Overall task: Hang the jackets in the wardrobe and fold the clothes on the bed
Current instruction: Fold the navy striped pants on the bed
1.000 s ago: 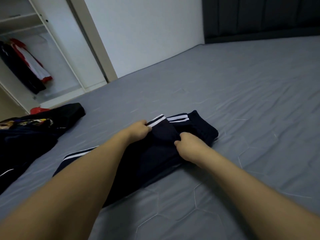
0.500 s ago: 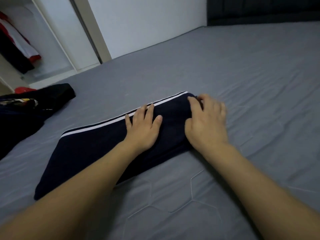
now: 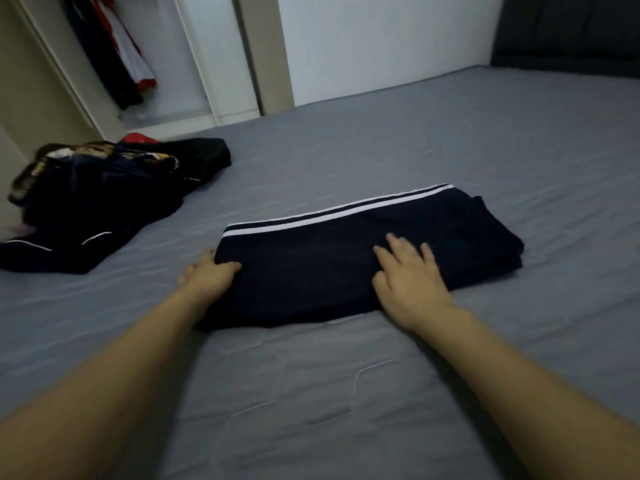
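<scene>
Dark navy trousers [image 3: 332, 258] with white side stripes lie folded into a short rectangle in the middle of the grey bed [image 3: 467, 143]. My left hand [image 3: 207, 275] holds the trousers' left end, its fingers tucked at the fabric edge. Flat on the right half of the trousers rests my right hand [image 3: 408, 275], fingers spread and straight. A loose pile of dark clothes [image 3: 90, 202] with a colourful print lies at the bed's left edge. In the open wardrobe [image 3: 194, 64] at the back left hang dark and red-white jackets [image 3: 117, 53].
A white wall [image 3: 381, 39] runs behind the bed and a dark padded headboard [image 3: 571, 32] stands at the far right. A red item [image 3: 138, 137] shows behind the clothes pile. Bare grey sheet lies near me and to the right.
The trousers are folded shorter than before. My left hand has slid from their middle to the left end, and my right hand has moved from the right end onto the top.
</scene>
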{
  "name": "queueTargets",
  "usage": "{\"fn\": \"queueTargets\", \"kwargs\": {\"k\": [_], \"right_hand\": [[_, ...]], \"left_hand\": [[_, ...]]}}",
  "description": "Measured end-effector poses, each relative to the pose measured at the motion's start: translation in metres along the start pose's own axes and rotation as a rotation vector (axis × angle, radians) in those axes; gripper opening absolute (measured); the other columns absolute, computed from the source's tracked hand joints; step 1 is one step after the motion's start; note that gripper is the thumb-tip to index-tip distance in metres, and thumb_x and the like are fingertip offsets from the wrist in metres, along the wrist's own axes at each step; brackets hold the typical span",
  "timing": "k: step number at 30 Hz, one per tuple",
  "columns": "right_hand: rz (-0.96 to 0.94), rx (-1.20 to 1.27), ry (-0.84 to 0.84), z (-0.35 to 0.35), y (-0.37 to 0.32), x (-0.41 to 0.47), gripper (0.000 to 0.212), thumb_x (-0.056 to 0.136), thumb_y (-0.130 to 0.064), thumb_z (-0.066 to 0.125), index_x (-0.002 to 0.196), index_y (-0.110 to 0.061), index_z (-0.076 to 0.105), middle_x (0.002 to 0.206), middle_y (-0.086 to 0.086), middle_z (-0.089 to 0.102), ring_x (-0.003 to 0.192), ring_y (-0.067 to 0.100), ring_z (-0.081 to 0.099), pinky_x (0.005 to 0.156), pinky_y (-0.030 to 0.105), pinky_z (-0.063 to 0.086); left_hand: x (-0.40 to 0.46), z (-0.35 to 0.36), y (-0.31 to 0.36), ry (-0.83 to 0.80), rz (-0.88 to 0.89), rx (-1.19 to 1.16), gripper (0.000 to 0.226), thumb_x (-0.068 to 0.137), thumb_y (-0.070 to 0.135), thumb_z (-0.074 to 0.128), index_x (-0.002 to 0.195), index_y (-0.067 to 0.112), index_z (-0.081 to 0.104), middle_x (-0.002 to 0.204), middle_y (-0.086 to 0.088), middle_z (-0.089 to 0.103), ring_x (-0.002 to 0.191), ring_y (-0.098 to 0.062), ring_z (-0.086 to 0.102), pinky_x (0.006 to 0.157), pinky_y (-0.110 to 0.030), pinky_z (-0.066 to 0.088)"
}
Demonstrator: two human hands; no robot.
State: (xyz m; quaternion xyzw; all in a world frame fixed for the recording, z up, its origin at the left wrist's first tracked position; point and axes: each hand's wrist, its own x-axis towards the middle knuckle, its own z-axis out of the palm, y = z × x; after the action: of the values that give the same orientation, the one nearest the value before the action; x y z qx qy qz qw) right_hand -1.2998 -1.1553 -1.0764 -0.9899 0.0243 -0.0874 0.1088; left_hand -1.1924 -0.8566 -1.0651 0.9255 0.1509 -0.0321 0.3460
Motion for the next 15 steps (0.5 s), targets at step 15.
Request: {"fn": "queueTargets", "kwargs": {"k": [15], "right_hand": [[-0.16, -0.141, 0.074, 0.037, -0.159, -0.005, 0.057, 0.085, -0.045, 0.058, 0.132, -0.017, 0.042, 0.139, 0.005, 0.042, 0.12, 0.026, 0.046, 0.1, 0.036, 0.038]], "left_hand": [[0.029, -0.031, 0.015, -0.373, -0.115, -0.614, 0.015, 0.087, 0.015, 0.06, 0.099, 0.007, 0.065, 0.087, -0.012, 0.07, 0.072, -0.026, 0.065, 0.064, -0.031, 0.054]]}}
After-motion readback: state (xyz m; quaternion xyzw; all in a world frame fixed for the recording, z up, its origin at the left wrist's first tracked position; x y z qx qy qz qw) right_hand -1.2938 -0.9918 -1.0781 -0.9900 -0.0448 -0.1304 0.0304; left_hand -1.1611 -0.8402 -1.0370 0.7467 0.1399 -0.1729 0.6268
